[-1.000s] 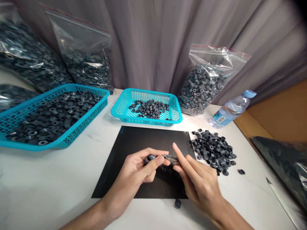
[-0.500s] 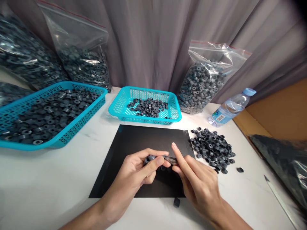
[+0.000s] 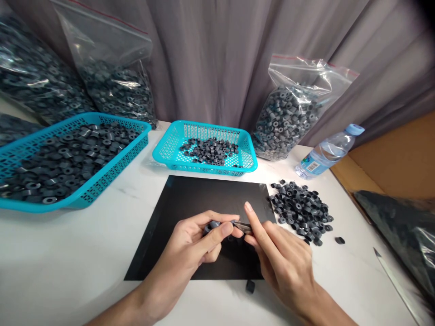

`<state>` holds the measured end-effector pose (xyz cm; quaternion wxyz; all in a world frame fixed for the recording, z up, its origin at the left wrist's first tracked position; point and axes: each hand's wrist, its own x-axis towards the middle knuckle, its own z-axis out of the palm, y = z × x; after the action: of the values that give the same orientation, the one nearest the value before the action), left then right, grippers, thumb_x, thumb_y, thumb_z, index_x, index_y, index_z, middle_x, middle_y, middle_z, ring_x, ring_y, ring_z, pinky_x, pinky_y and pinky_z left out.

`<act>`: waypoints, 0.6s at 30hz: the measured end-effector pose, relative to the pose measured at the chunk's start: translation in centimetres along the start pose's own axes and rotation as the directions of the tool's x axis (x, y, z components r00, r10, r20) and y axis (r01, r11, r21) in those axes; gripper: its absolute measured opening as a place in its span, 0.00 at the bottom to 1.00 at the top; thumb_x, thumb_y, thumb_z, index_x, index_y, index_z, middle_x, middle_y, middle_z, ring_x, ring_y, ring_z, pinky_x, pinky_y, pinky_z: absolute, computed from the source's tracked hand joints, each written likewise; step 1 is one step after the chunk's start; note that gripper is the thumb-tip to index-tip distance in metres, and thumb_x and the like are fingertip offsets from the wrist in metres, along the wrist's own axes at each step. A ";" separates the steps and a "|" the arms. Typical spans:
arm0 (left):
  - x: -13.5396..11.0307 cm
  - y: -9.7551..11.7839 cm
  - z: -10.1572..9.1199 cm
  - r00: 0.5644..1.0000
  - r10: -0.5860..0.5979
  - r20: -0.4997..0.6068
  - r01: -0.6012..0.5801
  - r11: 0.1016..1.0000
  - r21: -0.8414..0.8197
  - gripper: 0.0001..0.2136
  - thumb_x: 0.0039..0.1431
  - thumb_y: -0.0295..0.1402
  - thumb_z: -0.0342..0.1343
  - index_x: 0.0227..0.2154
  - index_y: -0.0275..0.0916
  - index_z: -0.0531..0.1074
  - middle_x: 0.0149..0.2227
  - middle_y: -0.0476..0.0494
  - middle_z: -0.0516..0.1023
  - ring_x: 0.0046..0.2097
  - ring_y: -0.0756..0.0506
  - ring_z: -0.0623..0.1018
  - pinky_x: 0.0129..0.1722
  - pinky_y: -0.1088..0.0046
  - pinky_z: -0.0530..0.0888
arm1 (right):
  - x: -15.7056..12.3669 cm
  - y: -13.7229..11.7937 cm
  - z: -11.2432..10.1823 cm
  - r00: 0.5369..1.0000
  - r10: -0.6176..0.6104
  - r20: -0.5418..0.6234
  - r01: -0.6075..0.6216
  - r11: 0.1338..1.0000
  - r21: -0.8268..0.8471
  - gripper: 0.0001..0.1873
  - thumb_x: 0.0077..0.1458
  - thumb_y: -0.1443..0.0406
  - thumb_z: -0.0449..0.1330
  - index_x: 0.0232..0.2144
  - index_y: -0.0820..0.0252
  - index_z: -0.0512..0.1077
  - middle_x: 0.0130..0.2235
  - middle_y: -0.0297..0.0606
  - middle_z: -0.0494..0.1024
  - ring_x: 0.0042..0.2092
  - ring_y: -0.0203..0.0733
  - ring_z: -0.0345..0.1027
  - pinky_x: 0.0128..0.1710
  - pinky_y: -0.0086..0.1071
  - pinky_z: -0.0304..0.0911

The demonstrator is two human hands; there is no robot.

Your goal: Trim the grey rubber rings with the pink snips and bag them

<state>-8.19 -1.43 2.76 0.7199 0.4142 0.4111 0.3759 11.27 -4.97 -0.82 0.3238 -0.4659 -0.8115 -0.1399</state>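
Lower centre, above mat (image 3: pixel 190 194): pinching grey part (image 3: pixel 213 224) in left hand (image 3: pixel 193 240), seemingly to steady it | clamping tool (image 3: pixel 243 227) in right hand (image 3: pixel 280 251), likely for control | set at frame right, probably for easy reach: pile (image 3: pixel 301 210)

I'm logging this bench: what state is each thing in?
Left hand: holding grey parts
Right hand: gripping a small tool
Left basket: well filled
Middle basket: partly filled
Red-striped bags: partly filled, closure unclear
Bottle: capped, standing
Black mat: flat
Loose pile: heaped
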 end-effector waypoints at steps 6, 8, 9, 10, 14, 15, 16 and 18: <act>0.0 -0.1 0.0 1.000 -0.014 0.004 0.014 1.000 -0.008 0.10 0.60 0.40 0.66 0.40 0.41 0.83 0.30 0.46 0.79 0.23 0.56 0.55 0.23 0.71 0.49 | -0.3 0.2 0.1 1.000 -0.007 0.010 0.007 1.000 -0.027 0.32 0.71 0.69 0.53 0.73 0.65 0.48 0.26 0.32 0.66 0.25 0.35 0.58 0.27 0.32 0.53; -0.1 -0.2 0.0 1.000 -0.017 0.005 0.017 1.000 -0.013 0.10 0.60 0.40 0.66 0.40 0.40 0.83 0.31 0.46 0.79 0.23 0.56 0.55 0.23 0.71 0.49 | -0.3 0.2 0.1 1.000 -0.004 0.007 0.004 1.000 -0.026 0.33 0.71 0.70 0.53 0.73 0.65 0.49 0.26 0.31 0.66 0.25 0.35 0.58 0.26 0.32 0.53; -0.1 -0.2 0.0 1.000 -0.018 0.005 0.018 1.000 -0.013 0.10 0.60 0.40 0.66 0.40 0.40 0.83 0.31 0.46 0.79 0.23 0.56 0.55 0.23 0.71 0.49 | -0.3 0.1 0.1 1.000 -0.002 0.005 0.002 1.000 -0.025 0.33 0.71 0.70 0.53 0.73 0.65 0.48 0.26 0.31 0.66 0.25 0.35 0.58 0.26 0.32 0.53; -0.1 -0.2 0.0 1.000 -0.018 0.004 0.018 1.000 -0.012 0.10 0.60 0.40 0.66 0.40 0.40 0.83 0.31 0.46 0.79 0.23 0.56 0.55 0.23 0.71 0.49 | -0.3 0.1 0.1 1.000 0.001 0.004 0.000 1.000 -0.023 0.33 0.71 0.70 0.53 0.73 0.65 0.48 0.26 0.31 0.66 0.25 0.35 0.58 0.26 0.32 0.53; 0.0 -0.2 -0.1 1.000 -0.018 0.012 0.018 1.000 -0.006 0.11 0.61 0.41 0.65 0.40 0.40 0.83 0.32 0.46 0.80 0.23 0.56 0.55 0.23 0.71 0.48 | -0.3 0.1 0.2 1.000 0.009 0.006 -0.009 1.000 -0.023 0.32 0.71 0.69 0.52 0.73 0.63 0.48 0.26 0.31 0.66 0.25 0.34 0.58 0.26 0.31 0.53; 0.0 -0.3 -0.1 1.000 -0.023 0.012 0.023 1.000 -0.007 0.11 0.61 0.41 0.65 0.41 0.40 0.83 0.32 0.46 0.80 0.24 0.56 0.55 0.23 0.71 0.48 | -0.3 0.1 0.2 1.000 0.008 -0.001 -0.008 1.000 -0.025 0.32 0.72 0.69 0.52 0.73 0.63 0.48 0.25 0.31 0.66 0.25 0.34 0.57 0.26 0.31 0.52; 0.0 -0.3 -0.2 1.000 -0.028 0.012 0.028 1.000 -0.008 0.11 0.61 0.41 0.65 0.41 0.40 0.83 0.32 0.46 0.79 0.24 0.56 0.55 0.23 0.71 0.48 | -0.3 0.1 0.2 1.000 0.003 -0.013 -0.003 1.000 -0.025 0.32 0.72 0.69 0.52 0.73 0.63 0.48 0.25 0.31 0.66 0.25 0.34 0.57 0.26 0.31 0.52; 0.0 -0.3 -0.2 0.999 -0.035 0.013 0.035 0.999 -0.005 0.11 0.61 0.41 0.65 0.41 0.41 0.83 0.32 0.46 0.79 0.24 0.56 0.55 0.23 0.71 0.48 | -0.2 0.1 0.2 0.999 -0.014 -0.043 0.013 1.000 -0.021 0.31 0.72 0.69 0.51 0.72 0.65 0.50 0.25 0.31 0.66 0.25 0.34 0.56 0.27 0.31 0.52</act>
<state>-8.28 -1.47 2.43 0.7302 0.4075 0.4126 0.3613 11.36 -4.94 -1.15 0.3357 -0.4605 -0.8059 -0.1605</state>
